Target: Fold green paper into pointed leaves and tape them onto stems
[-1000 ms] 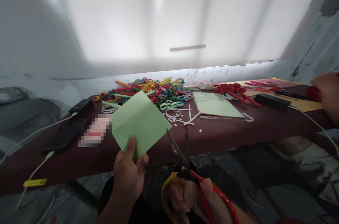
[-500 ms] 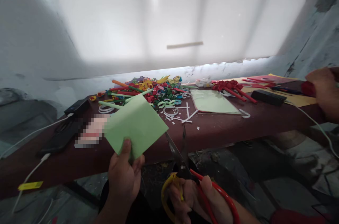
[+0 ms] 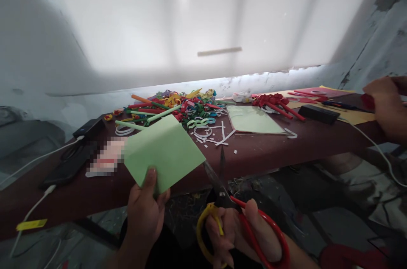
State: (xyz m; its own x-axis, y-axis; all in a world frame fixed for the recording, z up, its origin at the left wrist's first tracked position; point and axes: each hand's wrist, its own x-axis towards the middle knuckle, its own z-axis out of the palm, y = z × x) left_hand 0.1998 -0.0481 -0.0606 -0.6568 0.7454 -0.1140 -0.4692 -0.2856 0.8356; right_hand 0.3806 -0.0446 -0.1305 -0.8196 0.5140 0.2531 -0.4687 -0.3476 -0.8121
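My left hand (image 3: 146, 214) pinches the lower corner of a folded light green paper sheet (image 3: 163, 152), thumb on its front, and holds it up in front of the table edge. My right hand (image 3: 237, 235) grips a pair of scissors (image 3: 222, 192) with one yellow and one red handle loop. The blades are parted, and the left blade tip touches the right edge of the green paper.
A dark red table (image 3: 254, 152) carries a heap of coloured paper strips and rolls (image 3: 178, 107), another green sheet (image 3: 252, 119), white paper offcuts (image 3: 216, 135), red paper flowers (image 3: 273, 102), a black box (image 3: 318, 113), phones with cables (image 3: 74, 161). Another person's hand (image 3: 386, 105) is at the right.
The scissors rose and moved left until the blade met the paper's right edge. The green paper tilted slightly. The view drifted a little.
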